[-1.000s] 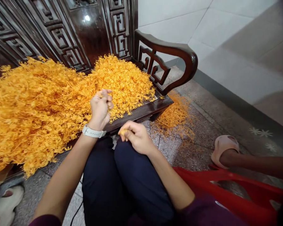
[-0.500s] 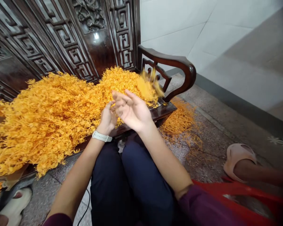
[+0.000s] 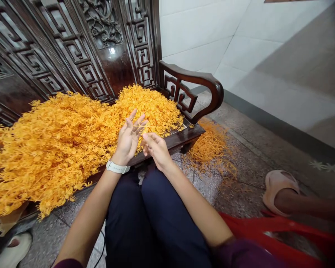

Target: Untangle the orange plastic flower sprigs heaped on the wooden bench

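My left hand [image 3: 126,141], with a pale watch band [image 3: 117,167] at its wrist, has its fingers spread in front of the yellow pile. A thin yellow strand [image 3: 140,127] crosses by its thumb and fingers. Close on the right, my right hand [image 3: 157,149] has thumb and forefinger pinched together; what sits in the pinch is too small to make out. Behind both hands, a big heap of yellow plastic-looking sprigs [image 3: 58,137] covers the seat, joined to a smaller mound of the same sprigs [image 3: 153,106] by the armrest.
The dark carved wooden bench [image 3: 167,143] has a curved armrest [image 3: 195,74] on its right. Loose orange strands [image 3: 208,145] lie on the floor below it. At right are another person's foot in a pink slipper [image 3: 281,188] and a red plastic stool [image 3: 270,227].
A yellow clump in the air by the armrest is gone from sight. My right hand has turned from open to pinched and moved lower; my left hand's fingers have spread upward.
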Demonstrator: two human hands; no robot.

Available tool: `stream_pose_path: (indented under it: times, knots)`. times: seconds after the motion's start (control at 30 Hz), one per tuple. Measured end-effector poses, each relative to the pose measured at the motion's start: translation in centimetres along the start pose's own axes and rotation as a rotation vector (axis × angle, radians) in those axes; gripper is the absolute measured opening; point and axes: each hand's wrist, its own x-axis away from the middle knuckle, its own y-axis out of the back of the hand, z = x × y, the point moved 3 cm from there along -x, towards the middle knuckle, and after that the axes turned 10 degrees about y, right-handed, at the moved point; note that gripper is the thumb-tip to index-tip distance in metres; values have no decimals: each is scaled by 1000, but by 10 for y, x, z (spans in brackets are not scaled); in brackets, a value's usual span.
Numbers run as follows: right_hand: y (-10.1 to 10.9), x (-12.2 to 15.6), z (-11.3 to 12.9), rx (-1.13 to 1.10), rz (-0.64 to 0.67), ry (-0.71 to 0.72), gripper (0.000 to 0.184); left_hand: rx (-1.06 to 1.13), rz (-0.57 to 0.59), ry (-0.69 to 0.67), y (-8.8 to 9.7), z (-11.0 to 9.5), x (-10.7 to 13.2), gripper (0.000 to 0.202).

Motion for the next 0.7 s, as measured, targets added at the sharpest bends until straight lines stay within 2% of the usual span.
stream_pose_path:
  times: [0.07,0.13,0.17,0.23,0.3,0.37,0.4,0.43,0.5,0.53,0.57,0.6,0.63,0.7]
  knots:
    - [-4,-1,1,31,-18,74,38,-60,26,28,-3,1,3,43]
    - [-6,1,2,88,0,138,35,-75,-17,47,0,2,6,42]
    - [-8,2,2,123,85,146,35,-64,-80,37,4,3,6,39]
    - [-11,7,5,219,334,140,38,-41,-208,23,12,4,5,35]
    - [-11,14,11,303,506,148,43,-86,-230,-6,16,3,2,36]
    - [-16,27,20,295,664,124,42,-96,-234,-80,17,-3,0,33]
    - [-22,36,23,256,833,64,40,-69,-258,-124,18,-6,-1,31]
    - [-30,48,25,203,1077,-28,36,-28,-302,-159,21,-10,-1,29]
    - [-44,72,31,106,1656,-246,32,36,-372,-161,28,-11,-1,29]
    - [-48,78,36,83,1867,-326,32,43,-371,-123,31,-10,-1,31]
    - [-53,77,41,87,1951,-353,35,28,-343,-72,32,-6,-2,34]
    - [-59,68,48,114,1872,-306,38,1,-303,-25,32,-2,-2,37]
    - [-66,51,55,153,1657,-200,40,-21,-263,9,30,2,-1,40]
    - [-71,7,74,224,1009,88,38,-41,-216,26,26,9,1,40]
